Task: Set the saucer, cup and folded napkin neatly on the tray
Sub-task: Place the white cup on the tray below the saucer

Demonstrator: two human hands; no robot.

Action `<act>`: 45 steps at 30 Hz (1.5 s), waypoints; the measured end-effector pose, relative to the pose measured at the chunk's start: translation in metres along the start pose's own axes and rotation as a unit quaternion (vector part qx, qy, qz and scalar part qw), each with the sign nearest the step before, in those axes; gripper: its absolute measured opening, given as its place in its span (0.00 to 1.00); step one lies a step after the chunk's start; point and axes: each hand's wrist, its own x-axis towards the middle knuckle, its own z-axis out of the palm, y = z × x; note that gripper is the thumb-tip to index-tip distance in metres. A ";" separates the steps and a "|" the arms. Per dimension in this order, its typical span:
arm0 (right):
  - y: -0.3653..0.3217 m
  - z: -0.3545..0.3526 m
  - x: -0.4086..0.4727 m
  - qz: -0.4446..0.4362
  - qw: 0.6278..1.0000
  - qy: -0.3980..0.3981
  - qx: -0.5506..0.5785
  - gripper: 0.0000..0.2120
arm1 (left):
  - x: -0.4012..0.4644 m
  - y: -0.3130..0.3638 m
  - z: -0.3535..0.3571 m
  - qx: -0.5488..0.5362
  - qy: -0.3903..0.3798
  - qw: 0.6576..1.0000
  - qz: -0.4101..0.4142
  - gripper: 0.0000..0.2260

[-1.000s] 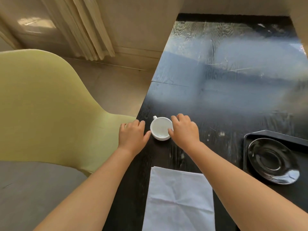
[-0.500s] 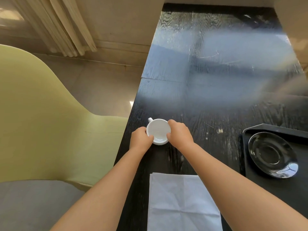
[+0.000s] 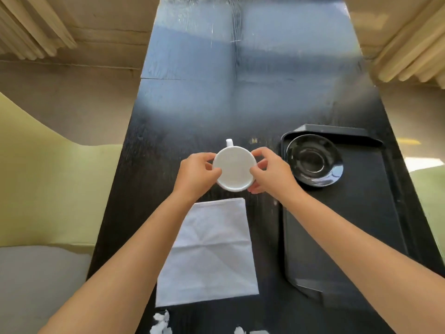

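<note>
Both hands pinch the round white ceramic cup (image 3: 234,169) by its rim: left hand (image 3: 196,173) fingers on its left edge, right hand (image 3: 272,174) fingers on its right, handle pointing away. Cup sits between the white folded cloth napkin (image 3: 212,254) and the far counter, left of the black rectangular plastic tray (image 3: 349,237). Glossy black round saucer (image 3: 314,160) occupies tray's far-left corner; rest of tray bare. Dark wooden counter (image 3: 240,92) is open beyond the cup.
</note>
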 end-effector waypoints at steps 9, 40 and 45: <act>0.097 -0.100 -0.095 0.084 0.994 -0.002 0.073 0.13 | -0.087 0.050 0.107 -0.040 -0.084 0.996 0.000 0.14; 0.193 -0.104 -0.141 0.149 0.981 -0.042 0.119 0.13 | -0.155 0.024 0.184 -0.090 -0.109 0.989 -0.036 0.17; 0.190 -0.106 -0.140 0.165 0.981 -0.068 0.073 0.15 | -0.159 0.022 0.185 -0.073 -0.095 0.991 -0.051 0.19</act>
